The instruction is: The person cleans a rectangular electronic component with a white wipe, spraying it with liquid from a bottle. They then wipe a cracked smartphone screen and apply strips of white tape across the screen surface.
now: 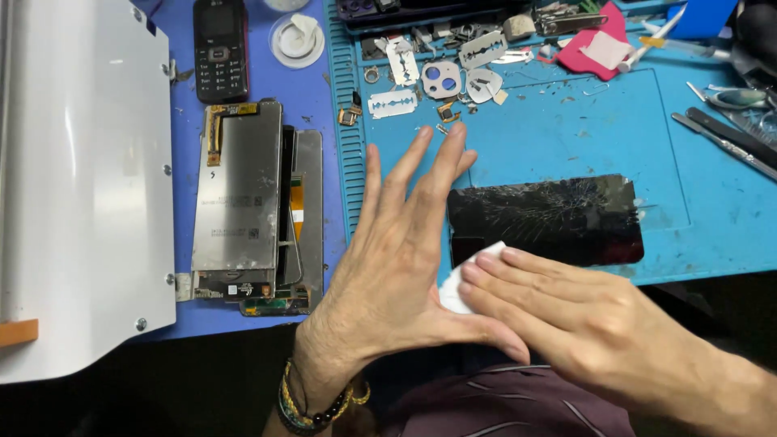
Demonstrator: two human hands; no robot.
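Bright, even overhead light; blue mat [566, 137] evenly lit, shadows short and soft. Pale glare across the white machine lid [81, 162]. Faint sheen on the cracked phone screen [550, 218]. Right hand [583, 324] slightly motion-blurred. Lower edge of the frame falls dark. Far corners soft.

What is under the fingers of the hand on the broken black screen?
Under the right hand's fingertips lies a small white cloth or wipe, pressed on the cracked black screen. The hands cover most of it, so its full shape is hidden. The left hand lies beside it.
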